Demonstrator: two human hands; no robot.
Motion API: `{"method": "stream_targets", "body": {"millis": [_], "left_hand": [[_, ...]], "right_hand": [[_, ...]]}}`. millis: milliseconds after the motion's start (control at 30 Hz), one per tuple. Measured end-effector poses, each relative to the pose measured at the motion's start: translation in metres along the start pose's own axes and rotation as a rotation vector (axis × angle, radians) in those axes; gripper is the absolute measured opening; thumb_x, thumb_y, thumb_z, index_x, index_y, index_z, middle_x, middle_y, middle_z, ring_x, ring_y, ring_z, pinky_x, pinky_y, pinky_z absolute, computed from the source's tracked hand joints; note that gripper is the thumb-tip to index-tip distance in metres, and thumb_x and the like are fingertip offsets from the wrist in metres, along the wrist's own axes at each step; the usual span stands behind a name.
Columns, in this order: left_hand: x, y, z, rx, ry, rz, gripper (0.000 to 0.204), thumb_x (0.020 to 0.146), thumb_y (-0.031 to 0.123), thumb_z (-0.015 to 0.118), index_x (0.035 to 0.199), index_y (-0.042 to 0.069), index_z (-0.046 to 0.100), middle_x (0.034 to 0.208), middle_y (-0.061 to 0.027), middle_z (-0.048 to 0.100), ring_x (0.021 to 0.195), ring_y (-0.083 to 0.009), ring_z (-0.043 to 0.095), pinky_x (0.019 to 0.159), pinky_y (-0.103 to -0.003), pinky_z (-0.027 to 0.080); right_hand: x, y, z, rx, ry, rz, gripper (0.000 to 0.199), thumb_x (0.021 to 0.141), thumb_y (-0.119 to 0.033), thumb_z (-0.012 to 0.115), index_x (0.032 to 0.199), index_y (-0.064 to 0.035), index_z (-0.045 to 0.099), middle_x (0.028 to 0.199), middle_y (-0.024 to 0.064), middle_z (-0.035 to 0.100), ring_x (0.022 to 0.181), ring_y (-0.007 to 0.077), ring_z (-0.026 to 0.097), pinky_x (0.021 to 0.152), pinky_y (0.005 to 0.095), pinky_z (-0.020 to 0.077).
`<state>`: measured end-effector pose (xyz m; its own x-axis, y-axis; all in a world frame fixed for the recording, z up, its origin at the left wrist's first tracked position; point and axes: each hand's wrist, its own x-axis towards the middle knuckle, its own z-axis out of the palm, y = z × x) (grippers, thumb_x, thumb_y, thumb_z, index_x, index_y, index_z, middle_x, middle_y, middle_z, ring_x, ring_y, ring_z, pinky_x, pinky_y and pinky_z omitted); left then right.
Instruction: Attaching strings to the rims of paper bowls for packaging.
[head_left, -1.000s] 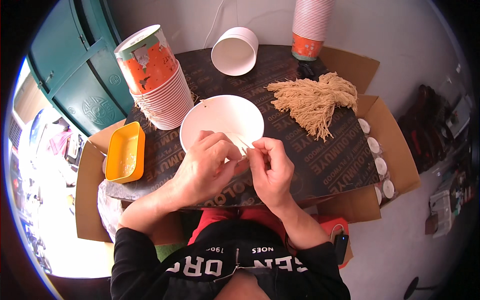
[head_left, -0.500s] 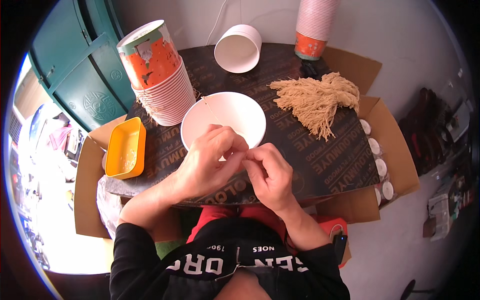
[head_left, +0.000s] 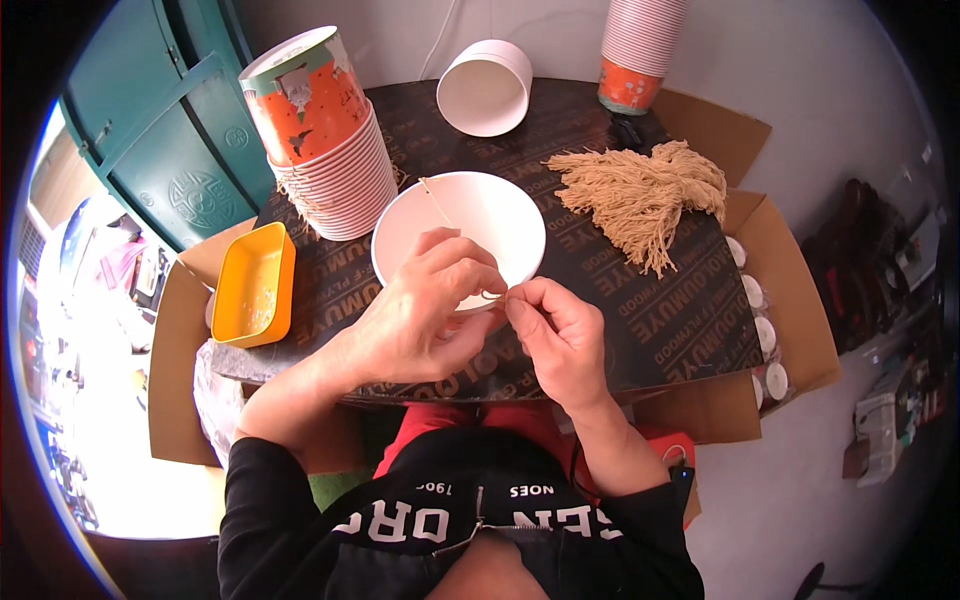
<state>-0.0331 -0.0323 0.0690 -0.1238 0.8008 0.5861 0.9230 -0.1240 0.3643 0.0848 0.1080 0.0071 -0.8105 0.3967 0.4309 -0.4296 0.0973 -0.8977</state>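
Note:
A white paper tub (head_left: 510,215) stands open at the middle of the table, and a thin tan string (head_left: 436,202) lies over its far rim and down inside. At the tub's near rim my left hand (head_left: 425,310) and my right hand (head_left: 562,335) meet fingertip to fingertip. Both are closed in a pinch on a short bit of tan string (head_left: 491,295), mostly hidden by the fingers. To the right lies a bundle of tan strings (head_left: 640,205). A yellow box (head_left: 285,290) with small pale bits inside sits at the left.
A tall stack of orange-patterned tubs (head_left: 335,175) rises behind the yellow box, with strings hanging by it. Another white tub (head_left: 485,90) lies on its side at the back. A second stack (head_left: 632,85) stands at the back right. Cardboard boxes (head_left: 790,310) flank the dark table (head_left: 650,340).
Both hands have shifted slightly right, and a bit of string now shows between the fingertips. The table and everything on it sit slightly higher in view.

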Motion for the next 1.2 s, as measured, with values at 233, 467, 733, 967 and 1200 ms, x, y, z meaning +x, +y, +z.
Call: {"method": "stream_targets", "body": {"millis": [233, 467, 733, 967, 1200], "left_hand": [[-0.004, -0.009, 0.004, 0.016, 0.009, 0.043, 0.026, 0.075, 0.004, 0.077, 0.098, 0.004, 0.066, 0.093, -0.0081, 0.064, 0.093, -0.0259, 0.063, 0.103, -0.051, 0.041], [-0.004, -0.012, 0.008, 0.104, 0.093, 0.154, 0.024, 0.074, 0.003, 0.077, 0.096, 0.004, 0.066, 0.086, -0.006, 0.063, 0.083, -0.024, 0.065, 0.103, -0.056, 0.04], [-0.01, -0.017, 0.005, 0.169, 0.184, 0.152, 0.019, 0.074, -0.003, 0.073, 0.087, 0.005, 0.062, 0.082, -0.005, 0.062, 0.08, -0.0213, 0.063, 0.104, -0.057, 0.038], [-0.013, -0.018, 0.001, 0.138, 0.169, 0.041, 0.02, 0.074, -0.008, 0.064, 0.085, 0.006, 0.057, 0.079, -0.0052, 0.059, 0.077, -0.0235, 0.062, 0.107, -0.058, 0.032], [-0.011, -0.023, -0.004, 0.109, 0.084, -0.053, 0.016, 0.076, -0.007, 0.059, 0.081, 0.006, 0.051, 0.073, -0.0071, 0.053, 0.074, -0.0287, 0.06, 0.111, -0.061, 0.026]], "right_hand": [[0.0, -0.008, 0.001, 0.001, -0.034, 0.029, 0.013, 0.099, -0.007, 0.059, 0.097, 0.0043, 0.064, 0.083, 0.0035, 0.069, 0.077, 0.0064, 0.061, 0.068, 0.0219, 0.0492], [-0.002, -0.005, 0.005, -0.003, -0.003, 0.023, 0.012, 0.099, -0.011, 0.062, 0.098, 0.0002, 0.066, 0.076, -0.0067, 0.057, 0.062, -0.0002, 0.044, 0.053, 0.0176, 0.0354], [-0.002, -0.003, -0.007, -0.522, 0.077, -0.32, 0.019, 0.086, 0.008, 0.065, 0.104, 0.0016, 0.061, 0.084, 0.0128, 0.059, 0.071, 0.0266, 0.064, 0.061, 0.0343, 0.0506], [-0.004, 0.004, -0.016, -0.635, 0.032, -0.477, 0.018, 0.084, 0.012, 0.058, 0.098, 0.0016, 0.054, 0.09, 0.0168, 0.053, 0.073, 0.0328, 0.059, 0.06, 0.0387, 0.0488], [-0.005, 0.006, -0.021, -0.559, -0.118, -0.572, 0.02, 0.083, 0.014, 0.055, 0.098, 0.0015, 0.052, 0.089, 0.0171, 0.051, 0.075, 0.0329, 0.056, 0.062, 0.0379, 0.0478]]}}
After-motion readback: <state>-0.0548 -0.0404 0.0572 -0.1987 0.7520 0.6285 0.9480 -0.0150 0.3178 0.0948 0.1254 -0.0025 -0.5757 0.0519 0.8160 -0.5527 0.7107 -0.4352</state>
